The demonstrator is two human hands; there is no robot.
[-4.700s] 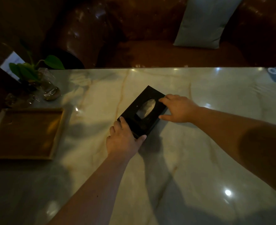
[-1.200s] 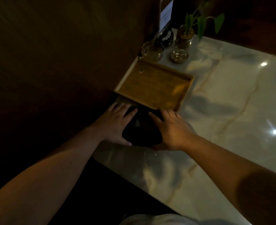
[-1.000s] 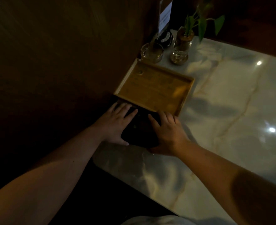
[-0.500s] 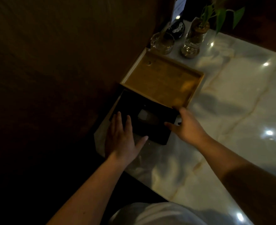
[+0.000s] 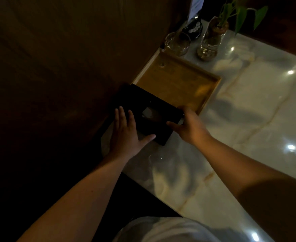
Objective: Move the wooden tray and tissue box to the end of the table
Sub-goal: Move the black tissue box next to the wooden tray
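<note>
**A:** ok so where's the box vs the fingers right now?

**B:** left hand [image 5: 126, 135] lies flat, fingers [image 5: 121, 116] spread apart, resting on the near-left part of the black tissue box [image 5: 143, 114], thumb along its near edge. Right hand [image 5: 190, 126] is at the box's 3 o'clock end, fingers loosely apart and curled around that corner. Can't tell if it's actually gripping, too dark.

**A:** changed from before?

**B:** yeah, a second ago both palms were down on top of the box, covering it. Now they've slid out to the ends and you can see the oval slot with tissue [image 5: 148, 112] showing. A few seconds back the box was mid-table, well apart from the tray.

**A:** and the tray?

**B:** wooden tray [image 5: 211, 95] sits at 1 o'clock from the box, touching it as far as I can see, nothing in it. Both are at the marble table [image 5: 248, 119] end by the dark wall. Past the tray at 12: a glass cup [image 5: 177, 43], and a glass vase [image 5: 208, 48] with water and a green plant [image 5: 239, 13].
</note>
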